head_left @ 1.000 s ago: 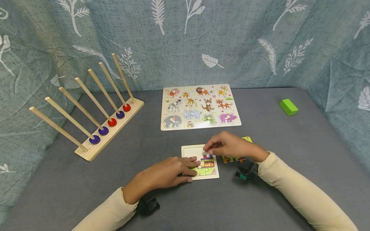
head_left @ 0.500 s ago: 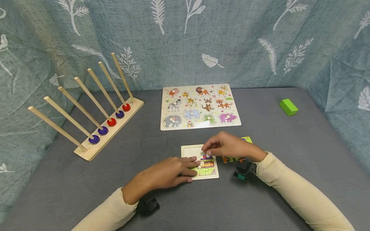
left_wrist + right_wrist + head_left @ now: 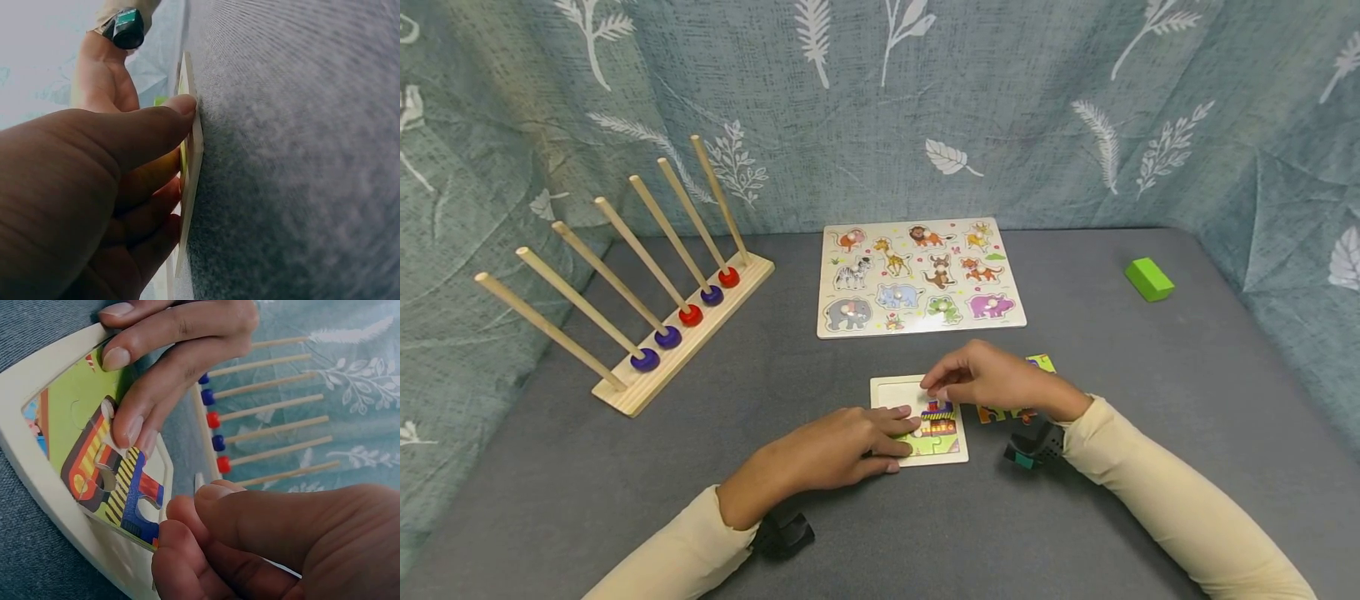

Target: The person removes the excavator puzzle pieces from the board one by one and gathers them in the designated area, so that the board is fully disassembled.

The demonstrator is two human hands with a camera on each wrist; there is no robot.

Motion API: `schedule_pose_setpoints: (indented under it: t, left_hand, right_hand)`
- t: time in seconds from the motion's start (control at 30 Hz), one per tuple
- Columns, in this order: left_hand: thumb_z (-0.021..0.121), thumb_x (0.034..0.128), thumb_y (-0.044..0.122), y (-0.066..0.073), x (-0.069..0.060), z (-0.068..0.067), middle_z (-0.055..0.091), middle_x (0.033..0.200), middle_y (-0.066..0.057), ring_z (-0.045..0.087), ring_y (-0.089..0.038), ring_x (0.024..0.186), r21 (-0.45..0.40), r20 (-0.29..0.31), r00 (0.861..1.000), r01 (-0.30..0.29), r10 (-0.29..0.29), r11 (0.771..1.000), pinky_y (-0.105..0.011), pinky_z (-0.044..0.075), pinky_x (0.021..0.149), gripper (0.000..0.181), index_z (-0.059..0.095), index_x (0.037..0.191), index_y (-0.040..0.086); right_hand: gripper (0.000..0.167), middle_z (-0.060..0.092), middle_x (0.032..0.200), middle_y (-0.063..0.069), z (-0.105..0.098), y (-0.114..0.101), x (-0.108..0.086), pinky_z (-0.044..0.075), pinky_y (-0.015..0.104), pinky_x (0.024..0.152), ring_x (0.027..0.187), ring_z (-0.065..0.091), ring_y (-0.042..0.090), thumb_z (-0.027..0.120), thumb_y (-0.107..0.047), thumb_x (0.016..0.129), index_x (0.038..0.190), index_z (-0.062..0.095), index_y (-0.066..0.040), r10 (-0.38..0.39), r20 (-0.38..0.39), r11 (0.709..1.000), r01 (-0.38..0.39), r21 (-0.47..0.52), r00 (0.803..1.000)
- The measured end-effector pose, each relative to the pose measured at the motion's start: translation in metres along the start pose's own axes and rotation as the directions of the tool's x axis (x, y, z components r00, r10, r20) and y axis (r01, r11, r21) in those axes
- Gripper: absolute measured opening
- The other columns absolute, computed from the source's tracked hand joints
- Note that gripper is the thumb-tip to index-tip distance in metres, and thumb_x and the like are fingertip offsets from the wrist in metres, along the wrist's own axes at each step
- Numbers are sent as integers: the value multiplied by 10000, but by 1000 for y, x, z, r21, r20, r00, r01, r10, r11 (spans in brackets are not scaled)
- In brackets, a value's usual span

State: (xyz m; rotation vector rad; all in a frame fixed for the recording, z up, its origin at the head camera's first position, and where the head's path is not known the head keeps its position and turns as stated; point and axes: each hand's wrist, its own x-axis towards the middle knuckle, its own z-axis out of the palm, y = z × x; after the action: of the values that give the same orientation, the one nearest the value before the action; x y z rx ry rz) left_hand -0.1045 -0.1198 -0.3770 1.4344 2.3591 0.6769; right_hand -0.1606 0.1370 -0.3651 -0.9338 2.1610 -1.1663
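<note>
Square pale-wood puzzle tray [image 3: 897,395] sat on dark-grey tbl [image 3: 865,542], L hand [image 3: 850,446] spread across it, R hand [image 3: 981,379] narrow by blue, yellow-striped piece [image 3: 128,495] — can't tell if pinching — prob. mid-fitting, next move needing alignment.

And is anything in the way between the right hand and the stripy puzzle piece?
No, nothing visible: the right hand is right beside the striped piece. The left hand rests on the puzzle frame, to the other side, not between them.
</note>
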Motion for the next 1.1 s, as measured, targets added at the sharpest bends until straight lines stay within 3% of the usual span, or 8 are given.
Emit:
schedule_pose_setpoints:
  t: [0.37,0.63,1.1]
  left_hand:
    - [662,946,173,0,0,1,554,1373,-60,433,-194,1336,13,-7,1000,2,-2,1000,-356,363,1073,256,720,1176,77]
    - [666,941,161,-1,0,2,560,1368,-63,433,-202,1337,16,-14,1000,-12,13,1000,-349,354,1079,247,725,1165,73]
    - [668,940,157,-1,0,2,555,1371,-73,429,-209,1339,5,-16,1000,-17,17,1000,-359,359,1076,245,726,1163,72]
  right_hand:
    - [156,692,902,-4,2,-5,2,528,285,709,805,626,109,638,-33,936,1071,710,0,-4,16,1000,4,-8,1000]
    - [109,693,876,-51,3,-5,3,518,263,706,768,606,59,664,-11,911,967,748,-52,-38,46,995,42,-94,998]
    - [158,702,915,-38,3,-2,0,527,248,729,800,619,37,643,8,915,1036,734,-38,-5,88,991,16,-132,996]
